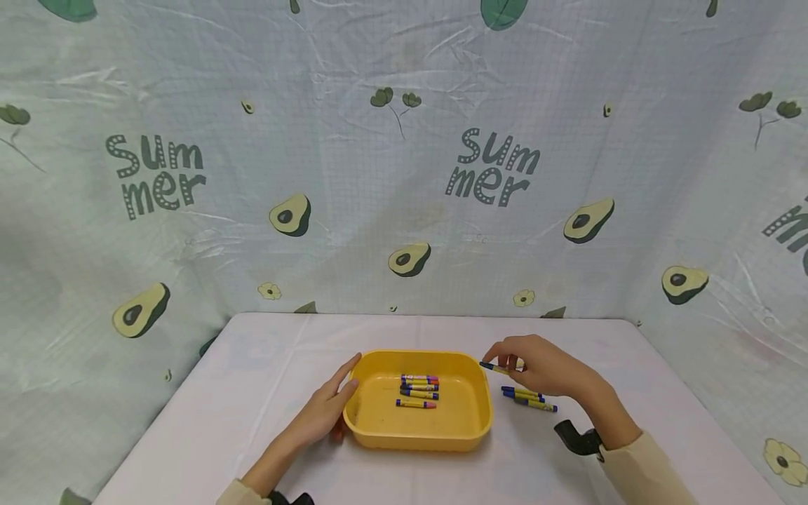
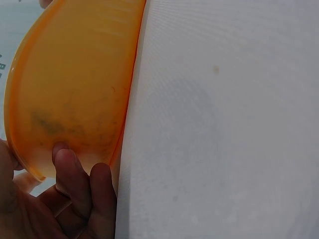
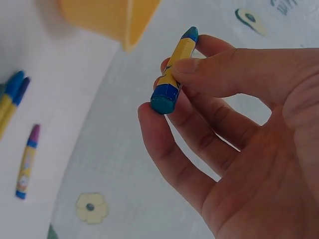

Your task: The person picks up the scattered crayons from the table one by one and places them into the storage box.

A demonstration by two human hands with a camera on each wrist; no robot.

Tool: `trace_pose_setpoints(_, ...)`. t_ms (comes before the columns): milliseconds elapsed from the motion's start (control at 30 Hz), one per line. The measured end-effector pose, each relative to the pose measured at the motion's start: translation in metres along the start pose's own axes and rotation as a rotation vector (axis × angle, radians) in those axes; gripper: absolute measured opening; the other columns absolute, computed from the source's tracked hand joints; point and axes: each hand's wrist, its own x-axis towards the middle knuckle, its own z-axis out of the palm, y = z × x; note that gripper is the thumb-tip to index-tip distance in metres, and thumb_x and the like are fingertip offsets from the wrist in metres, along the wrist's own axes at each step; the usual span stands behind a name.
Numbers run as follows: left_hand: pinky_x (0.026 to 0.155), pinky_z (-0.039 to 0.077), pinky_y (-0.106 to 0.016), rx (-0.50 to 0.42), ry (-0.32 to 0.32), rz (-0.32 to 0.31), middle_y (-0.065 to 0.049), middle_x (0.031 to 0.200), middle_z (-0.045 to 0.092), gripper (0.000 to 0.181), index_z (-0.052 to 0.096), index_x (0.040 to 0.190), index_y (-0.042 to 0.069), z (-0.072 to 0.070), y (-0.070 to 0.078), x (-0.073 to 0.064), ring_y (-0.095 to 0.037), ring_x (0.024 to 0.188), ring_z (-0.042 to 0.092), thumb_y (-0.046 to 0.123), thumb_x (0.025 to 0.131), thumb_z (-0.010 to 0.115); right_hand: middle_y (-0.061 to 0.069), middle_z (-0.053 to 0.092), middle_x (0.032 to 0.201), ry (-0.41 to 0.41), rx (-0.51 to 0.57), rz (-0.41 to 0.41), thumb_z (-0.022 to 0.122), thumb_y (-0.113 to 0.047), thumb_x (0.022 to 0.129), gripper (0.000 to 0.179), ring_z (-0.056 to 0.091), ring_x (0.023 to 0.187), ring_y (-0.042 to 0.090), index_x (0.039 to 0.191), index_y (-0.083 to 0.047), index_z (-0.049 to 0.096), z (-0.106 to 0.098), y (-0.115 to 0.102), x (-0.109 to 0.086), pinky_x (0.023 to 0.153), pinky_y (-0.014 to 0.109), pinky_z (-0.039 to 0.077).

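A yellow tray (image 1: 413, 443) sits on the table with several crayons (image 1: 416, 404) lying flat inside it. My left hand (image 1: 323, 410) grips its left side, thumb over the rim; fingertips press the outer wall (image 2: 75, 89) in the left wrist view. Just off the tray's right rim, my right hand (image 1: 536, 365) pinches a crayon with a teal tip (image 3: 175, 69), yellow wrapper and blue bands, between thumb and fingers. Below that hand, several more crayons (image 1: 530, 404) lie on the table. One has a purple tip (image 3: 27, 162) in the right wrist view.
A white cloth (image 1: 303, 337) covers the table. Behind it and along both sides hangs a pale sheet (image 1: 353, 175) printed with avocados and lettering. A dark wrist mount (image 1: 577, 438) sits at the right sleeve.
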Motion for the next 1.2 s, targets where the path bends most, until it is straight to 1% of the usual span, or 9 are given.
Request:
trace_pose_setpoints(133,0.047,0.049,-0.032,0.001,0.006,-0.002,-0.005,0.058,0.054,0.057,0.023,0.165,0.032,0.0,-0.001,0.001,-0.019,0.042,0.052,0.04,0.112,0.042,-0.005,0.071,0.102,-0.019,-0.033,-0.032,0.068,0.003,0.092,0.039,0.06,0.086,0.005,0.121,-0.023,0.074,-0.002,-0.017,0.018,0.075,0.024,0.058)
trace_pose_setpoints(267,0.047,0.049,-0.032,0.002,0.013,-0.003,-0.005,0.059,0.054,0.059,0.023,0.166,0.031,0.0,-0.003,0.001,-0.019,0.042,0.052,0.042,0.111,0.042,-0.007,0.071,0.101,-0.044,-0.085,-0.068,0.067,0.003,0.092,0.039,0.059,0.086,0.006,0.12,-0.023,0.075,0.0,-0.035,0.037,0.076,0.024,0.057)
trace_pose_setpoints(467,0.047,0.049,-0.032,0.001,0.012,-0.001,-0.005,0.059,0.054,0.059,0.022,0.166,0.031,0.0,-0.003,0.0,-0.019,0.043,0.051,0.042,0.112,0.041,-0.008,0.068,0.098,-0.116,-0.129,-0.093,0.065,0.005,0.09,0.043,0.059,0.087,0.009,0.12,-0.023,0.074,0.007,-0.064,0.064,0.08,0.024,0.055)
trace_pose_setpoints(567,0.047,0.049,-0.032,-0.006,0.009,0.007,-0.005,0.059,0.053,0.058,0.022,0.166,0.03,0.0,-0.003,0.0,-0.019,0.043,0.051,0.04,0.112,0.041,-0.006,0.069,0.098,-0.151,-0.126,-0.125,0.063,0.005,0.09,0.043,0.061,0.088,0.01,0.121,-0.022,0.074,0.012,-0.072,0.078,0.082,0.026,0.055)
trace_pose_setpoints(667,0.047,0.049,-0.032,-0.01,0.003,0.011,-0.005,0.058,0.053,0.058,0.022,0.166,0.029,0.0,-0.003,-0.001,-0.019,0.043,0.051,0.039,0.112,0.041,-0.003,0.071,0.1,-0.19,-0.099,-0.144,0.062,0.005,0.091,0.042,0.061,0.088,0.009,0.121,-0.022,0.074,0.021,-0.074,0.092,0.082,0.024,0.055)
trace_pose_setpoints(733,0.047,0.048,-0.032,-0.009,0.001,0.01,-0.004,0.059,0.053,0.057,0.022,0.166,0.029,0.0,-0.002,-0.001,-0.019,0.044,0.05,0.038,0.113,0.04,-0.001,0.072,0.1,-0.221,-0.073,-0.136,0.063,0.007,0.09,0.043,0.061,0.087,0.008,0.121,-0.021,0.074,0.029,-0.074,0.1,0.08,0.024,0.054)
trace_pose_setpoints(867,0.047,0.048,-0.031,0.0,0.001,0.002,-0.004,0.059,0.053,0.057,0.022,0.166,0.03,0.0,-0.002,-0.001,-0.018,0.044,0.05,0.038,0.113,0.04,-0.002,0.07,0.096,-0.28,-0.074,-0.097,0.063,0.009,0.089,0.046,0.058,0.082,0.008,0.12,-0.023,0.074,0.047,-0.075,0.111,0.077,0.021,0.052)
trace_pose_setpoints(1033,0.047,0.048,-0.031,-0.001,0.001,-0.003,-0.003,0.059,0.053,0.058,0.022,0.166,0.032,-0.001,-0.001,-0.002,-0.017,0.044,0.05,0.041,0.112,0.041,-0.003,0.07,0.096,-0.351,-0.061,-0.051,0.061,0.012,0.088,0.047,0.057,0.08,0.007,0.116,-0.024,0.075,0.064,-0.079,0.118,0.075,0.02,0.052)
trace_pose_setpoints(1200,0.047,0.048,-0.032,-0.005,-0.001,0.005,-0.004,0.061,0.053,0.059,0.023,0.166,0.031,-0.002,0.0,-0.002,-0.017,0.044,0.05,0.042,0.111,0.042,-0.004,0.069,0.099,-0.388,-0.052,-0.008,0.063,0.014,0.087,0.048,0.059,0.083,0.008,0.113,-0.025,0.074,0.073,-0.079,0.122,0.078,0.019,0.054)
